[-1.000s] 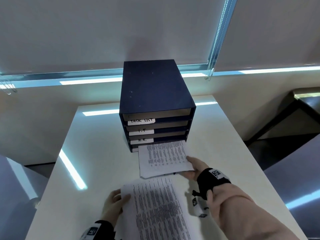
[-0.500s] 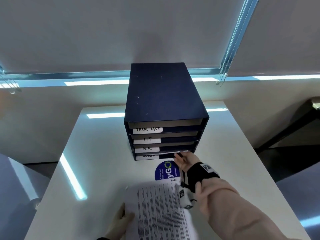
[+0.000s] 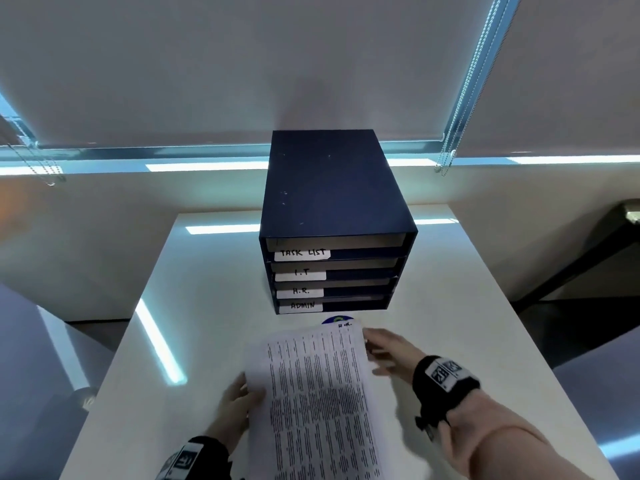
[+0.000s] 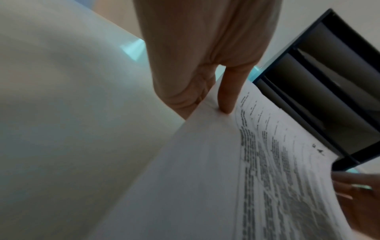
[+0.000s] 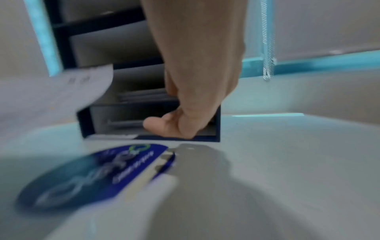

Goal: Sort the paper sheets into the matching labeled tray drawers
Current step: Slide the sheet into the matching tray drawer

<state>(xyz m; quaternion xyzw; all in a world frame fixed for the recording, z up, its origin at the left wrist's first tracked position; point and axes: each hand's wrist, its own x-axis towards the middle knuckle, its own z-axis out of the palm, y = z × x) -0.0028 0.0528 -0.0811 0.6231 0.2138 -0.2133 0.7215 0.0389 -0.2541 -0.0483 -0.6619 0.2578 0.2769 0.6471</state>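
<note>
A dark blue drawer unit (image 3: 332, 188) stands at the back of the white table, its trays labelled TASK LIST, I.T, H.R. and ADMIN from top to bottom. My left hand (image 3: 242, 403) pinches a stack of printed sheets (image 3: 318, 393) by its left edge, thumb on top, and holds it tilted above the table. The top sheet has "H.R." handwritten in its upper right corner. My right hand (image 3: 384, 351) is blurred beside the stack's right edge, fingers loosely bent and holding nothing. The right wrist view shows thin paper piles lying in the lower trays (image 5: 144, 95).
A round blue sticker (image 3: 337, 320) lies on the table (image 3: 207, 306) between the stack and the drawer unit. The table's edges drop off left and right. Window blinds with a bead chain (image 3: 450, 147) hang behind.
My right hand pushed one sheet fully into a lower tray, then drew back to the stack's right edge. My left hand lifted the stack and moved it forward over the sticker.
</note>
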